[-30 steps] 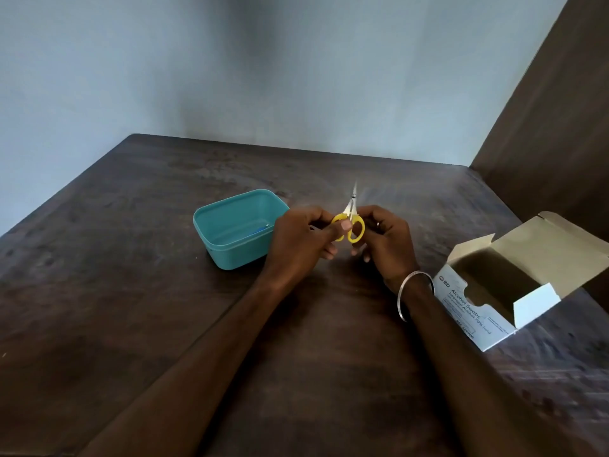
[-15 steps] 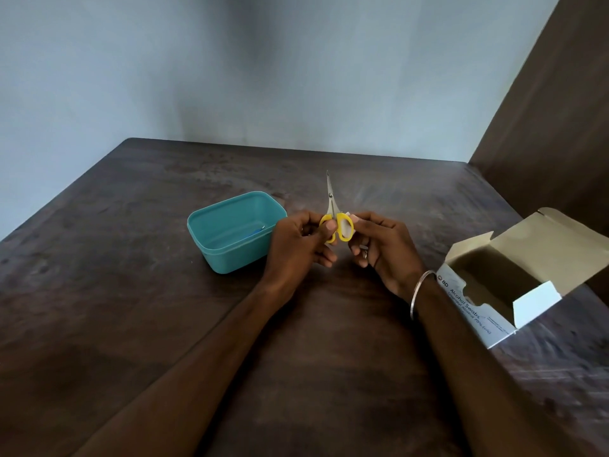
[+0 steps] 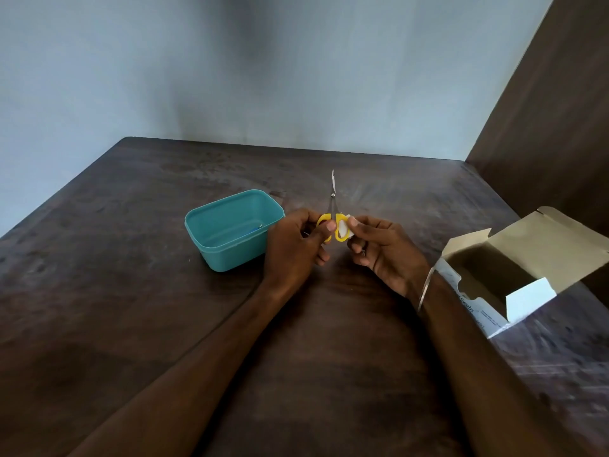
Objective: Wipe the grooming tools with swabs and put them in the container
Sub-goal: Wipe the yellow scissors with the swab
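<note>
Small scissors [image 3: 333, 206] with yellow handle loops and thin steel blades point away from me, held above the dark table. My left hand [image 3: 293, 249] pinches the left yellow loop. My right hand [image 3: 382, 252] presses a small white swab [image 3: 344, 229] against the right loop. A teal plastic container [image 3: 230, 229] stands open just left of my left hand, with something small and blue lying inside it.
An open white cardboard box of alcohol swabs [image 3: 514, 275] lies at the right, its flaps spread, close to my right forearm. The dark wooden table [image 3: 131, 291] meets a pale wall at the back and a brown panel at the right.
The scissors turned in my hands, the blades swinging a little left and then back to upright. The swab came into sight against the right handle loop.
</note>
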